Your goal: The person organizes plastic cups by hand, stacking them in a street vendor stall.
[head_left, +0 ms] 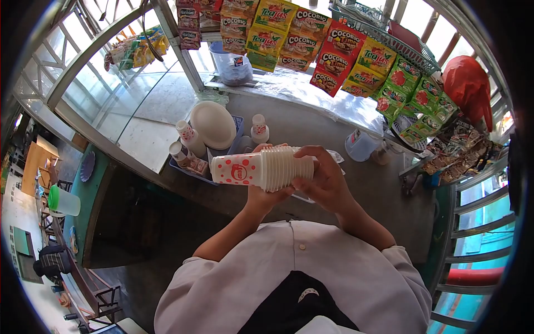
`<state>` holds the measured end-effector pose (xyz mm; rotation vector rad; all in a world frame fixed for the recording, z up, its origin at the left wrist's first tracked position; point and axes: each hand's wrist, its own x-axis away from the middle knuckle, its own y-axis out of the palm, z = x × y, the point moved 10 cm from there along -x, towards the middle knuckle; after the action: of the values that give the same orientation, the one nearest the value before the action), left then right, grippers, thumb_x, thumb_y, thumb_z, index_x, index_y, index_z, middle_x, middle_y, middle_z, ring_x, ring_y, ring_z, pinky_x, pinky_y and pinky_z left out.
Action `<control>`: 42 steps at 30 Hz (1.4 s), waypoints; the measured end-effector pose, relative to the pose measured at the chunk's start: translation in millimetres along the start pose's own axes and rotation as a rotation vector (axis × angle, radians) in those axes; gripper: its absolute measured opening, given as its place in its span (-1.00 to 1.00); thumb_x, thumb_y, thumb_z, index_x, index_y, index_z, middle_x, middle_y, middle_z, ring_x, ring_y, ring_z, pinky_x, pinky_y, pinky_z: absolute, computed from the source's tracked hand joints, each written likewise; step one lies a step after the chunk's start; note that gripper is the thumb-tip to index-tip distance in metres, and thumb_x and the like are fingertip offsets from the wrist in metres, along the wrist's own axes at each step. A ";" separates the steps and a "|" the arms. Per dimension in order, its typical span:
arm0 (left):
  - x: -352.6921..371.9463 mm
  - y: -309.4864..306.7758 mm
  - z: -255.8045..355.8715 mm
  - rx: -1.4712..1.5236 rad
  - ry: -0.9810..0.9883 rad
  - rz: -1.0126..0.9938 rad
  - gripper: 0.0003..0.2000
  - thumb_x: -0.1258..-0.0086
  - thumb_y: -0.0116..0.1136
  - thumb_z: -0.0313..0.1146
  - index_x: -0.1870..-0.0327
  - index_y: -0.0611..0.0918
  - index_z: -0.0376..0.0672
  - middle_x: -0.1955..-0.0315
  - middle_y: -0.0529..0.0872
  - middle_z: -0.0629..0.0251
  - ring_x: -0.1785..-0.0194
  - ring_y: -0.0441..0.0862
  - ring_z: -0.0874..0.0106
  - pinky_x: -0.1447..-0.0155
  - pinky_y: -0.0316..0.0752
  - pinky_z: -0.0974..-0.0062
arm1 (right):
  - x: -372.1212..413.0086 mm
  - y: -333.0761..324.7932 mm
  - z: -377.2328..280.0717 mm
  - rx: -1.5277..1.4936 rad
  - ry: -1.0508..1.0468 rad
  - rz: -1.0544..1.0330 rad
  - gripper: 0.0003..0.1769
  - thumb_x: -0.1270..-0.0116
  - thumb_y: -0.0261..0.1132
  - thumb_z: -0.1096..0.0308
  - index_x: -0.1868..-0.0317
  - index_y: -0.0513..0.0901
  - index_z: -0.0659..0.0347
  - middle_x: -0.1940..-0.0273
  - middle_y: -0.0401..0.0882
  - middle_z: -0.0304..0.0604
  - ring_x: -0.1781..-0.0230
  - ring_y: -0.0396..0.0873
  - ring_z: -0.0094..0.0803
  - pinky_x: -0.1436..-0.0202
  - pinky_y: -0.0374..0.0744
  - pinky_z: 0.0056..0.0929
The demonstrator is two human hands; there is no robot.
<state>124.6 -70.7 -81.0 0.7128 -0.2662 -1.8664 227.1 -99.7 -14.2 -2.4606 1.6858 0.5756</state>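
A nested stack of white disposable cups [239, 169] with red dots and a red logo lies on its side in front of my chest, its rims toward the right. My left hand [266, 198] wraps it from below and behind, with part of the fingers hidden by the cups. At the rim end, my right hand [325, 183] grips the stack between thumb and fingers. Just beyond is a blue basket [238, 127] holding a pale round lid or bowl [213, 124] and more stacked cups [191, 137]. Another cup stack [260, 129] stands upright beside it.
Drink sachets [339, 53] hang in strips above the counter [378, 195]. A clear tub [231, 67] stands on the ledge, and another clear container [360, 146] sits at the right. Glass panels [139, 106] border the left, and metal bars [481, 228] the right.
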 end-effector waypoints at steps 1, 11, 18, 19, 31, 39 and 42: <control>-0.3 1.3 0.4 0.000 0.000 -0.002 0.00 0.04 0.57 -0.27 -0.39 0.07 -0.06 -0.24 0.36 0.22 -0.31 0.37 0.34 -0.36 0.35 0.29 | 0.3 0.4 -2.6 0.013 -0.026 -0.009 -0.52 -0.30 0.29 0.52 -0.18 0.33 0.21 -0.01 0.43 -0.17 -0.04 0.51 -0.48 -0.04 0.53 -0.45; 3.4 2.3 5.1 -0.066 0.070 -0.014 -0.03 0.03 0.55 -0.32 -0.36 0.07 -0.07 -0.28 0.32 0.17 -0.34 0.33 0.30 -0.36 0.35 0.25 | 3.0 3.8 -5.5 -0.006 -0.048 -0.039 -0.49 -0.27 0.22 0.61 -0.20 0.28 0.21 -0.04 0.40 -0.13 -0.04 0.49 -0.47 -0.09 0.49 -0.46; 4.4 3.5 13.9 -0.103 0.130 0.033 -0.06 0.00 0.53 -0.33 -0.35 0.08 -0.10 -0.27 0.33 0.15 -0.32 0.35 0.30 -0.37 0.35 0.26 | 5.9 6.3 0.7 -0.039 -0.100 0.007 -0.52 -0.30 0.17 0.63 -0.08 0.12 0.13 0.04 0.39 -0.08 0.03 0.47 -0.48 0.00 0.49 -0.46; 3.9 2.7 12.9 -0.103 0.130 0.032 -0.06 0.00 0.53 -0.33 -0.35 0.08 -0.10 -0.27 0.33 0.15 -0.32 0.35 0.30 -0.37 0.35 0.26 | 6.0 4.7 -0.2 -0.023 -0.108 0.031 -0.52 -0.31 0.19 0.60 -0.06 0.09 0.11 0.07 0.40 -0.12 0.07 0.46 -0.51 0.03 0.48 -0.48; -7.4 3.5 30.7 -0.179 0.172 -0.010 -0.13 0.06 0.50 -0.43 -0.28 0.17 -0.16 -0.18 0.41 0.06 -0.24 0.43 0.25 -0.31 0.41 0.25 | 2.0 -7.9 2.0 -0.104 0.001 0.078 -0.43 -0.20 0.20 0.66 -0.10 0.10 0.09 0.04 0.41 -0.03 0.03 0.48 -0.47 0.01 0.52 -0.47; -5.1 4.9 28.9 -0.426 0.264 -0.041 -0.09 0.07 0.55 -0.35 -0.28 0.15 -0.18 -0.15 0.44 0.13 -0.23 0.44 0.30 -0.27 0.43 0.26 | 3.9 -6.8 8.5 -0.087 0.002 0.071 -0.41 -0.18 0.22 0.66 -0.11 0.12 0.09 0.04 0.42 -0.04 0.04 0.49 -0.47 0.05 0.53 -0.47; -4.5 3.7 28.2 -0.268 0.190 0.046 -0.12 0.11 0.55 -0.33 -0.22 0.19 -0.20 -0.09 0.47 0.07 -0.17 0.49 0.26 -0.27 0.43 0.26 | 3.7 -4.7 4.8 -0.112 0.011 0.051 -0.42 -0.20 0.23 0.66 -0.11 0.12 0.10 0.04 0.42 -0.05 0.04 0.49 -0.48 0.07 0.53 -0.47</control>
<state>112.0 -72.2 -55.2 0.6859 0.0886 -1.7346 231.3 -99.7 -20.6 -2.5061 1.7720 0.6819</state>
